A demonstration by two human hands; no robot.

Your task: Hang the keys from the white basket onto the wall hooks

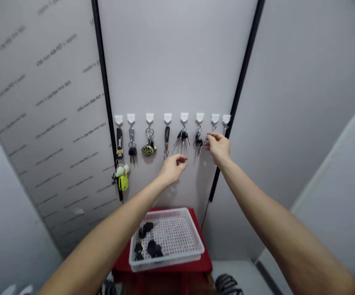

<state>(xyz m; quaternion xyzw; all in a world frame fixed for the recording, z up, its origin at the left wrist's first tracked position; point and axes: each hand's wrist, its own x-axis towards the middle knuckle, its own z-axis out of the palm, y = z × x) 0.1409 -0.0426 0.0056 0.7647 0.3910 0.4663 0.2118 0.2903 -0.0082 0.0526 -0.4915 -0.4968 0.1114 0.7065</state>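
Note:
My right hand (pixel 219 148) is raised in front of the seventh hook (pixel 215 118), fingers curled together. A bit of metal clasp (pixel 214 128) shows just above it; whatever the fingers hold is hidden. Left of those fingertips hangs a key bunch (pixel 199 141) with black heads. My left hand (pixel 173 169) is lower, its thumb and fingers bent with a gap between them and nothing visible inside. Above it, several keys (pixel 183 135) fan out from a ring. The hand partly covers the lower end of a dark strap keychain (pixel 167 137).
White hooks line the wall panel between two black strips (pixel 242 78). Other keychains hang at left, including a yellow-green tag (pixel 123 182) and a brass-coloured round charm (pixel 148 150). Below, a white basket (pixel 197 237) with black-headed keys (pixel 154 248) stands on a red stool (pixel 206 258).

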